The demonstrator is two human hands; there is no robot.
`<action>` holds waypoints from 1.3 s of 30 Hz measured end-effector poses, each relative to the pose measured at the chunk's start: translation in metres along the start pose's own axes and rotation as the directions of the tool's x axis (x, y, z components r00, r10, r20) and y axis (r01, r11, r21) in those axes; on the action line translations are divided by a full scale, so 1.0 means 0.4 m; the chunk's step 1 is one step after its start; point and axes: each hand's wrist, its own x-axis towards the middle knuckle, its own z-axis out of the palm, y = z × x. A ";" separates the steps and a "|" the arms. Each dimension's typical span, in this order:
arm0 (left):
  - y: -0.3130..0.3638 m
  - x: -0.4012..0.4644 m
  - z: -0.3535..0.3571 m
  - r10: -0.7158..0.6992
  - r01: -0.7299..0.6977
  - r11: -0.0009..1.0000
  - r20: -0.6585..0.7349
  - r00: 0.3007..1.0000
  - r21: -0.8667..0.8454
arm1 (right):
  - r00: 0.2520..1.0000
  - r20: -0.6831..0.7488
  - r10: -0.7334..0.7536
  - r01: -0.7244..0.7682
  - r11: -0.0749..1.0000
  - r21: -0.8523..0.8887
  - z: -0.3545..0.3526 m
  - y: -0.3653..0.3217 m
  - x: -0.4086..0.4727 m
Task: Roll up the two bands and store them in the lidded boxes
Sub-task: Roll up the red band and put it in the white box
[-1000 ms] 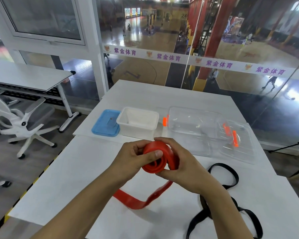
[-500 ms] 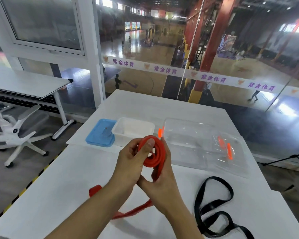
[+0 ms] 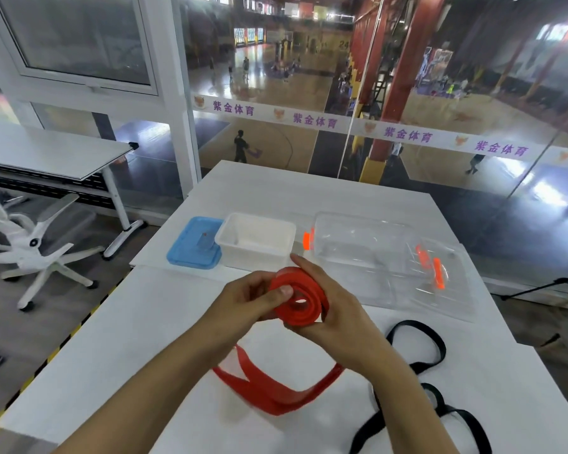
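Note:
A red band [image 3: 295,298] is partly rolled into a coil above the white table [image 3: 145,339]; its loose tail lies on the table below my hands. My left hand [image 3: 246,298] grips the coil's left side with the thumb on its face. My right hand [image 3: 335,309] cups the coil from the right and beneath. A black band [image 3: 417,352] lies unrolled at the right. Behind stand an open white box [image 3: 256,239] with its blue lid [image 3: 194,244] beside it, and an open clear box [image 3: 361,244] with its clear lid [image 3: 440,280].
A glass wall runs close behind the table's far edge. To the left are a second table [image 3: 46,152] and a white office chair [image 3: 30,244] on the floor. A black-and-yellow stripe marks the floor by the table's left edge.
The coil has turned between my hands and taken up more band, and the loose red tail has shifted to the right on the table. The camera view shifted slightly.

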 end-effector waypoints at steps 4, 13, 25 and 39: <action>0.023 0.008 -0.041 -0.059 0.015 0.974 0.189 0.980 0.227 | 0.975 0.223 -0.008 0.058 0.974 -0.217 -0.036 -0.007 -0.004; 0.019 0.005 -0.031 0.069 -0.106 0.919 0.109 0.992 0.379 | 0.982 0.188 -0.013 0.053 0.976 -0.210 -0.029 -0.021 -0.005; 0.014 -0.008 -0.008 0.268 -0.227 0.949 -0.182 0.946 0.218 | 0.991 0.074 0.113 -0.102 0.986 -0.135 -0.030 0.017 -0.009; 0.030 0.001 0.078 0.174 -0.271 0.956 -0.534 0.827 -0.109 | 0.979 -0.183 0.093 -0.035 0.953 0.301 0.100 -0.049 -0.011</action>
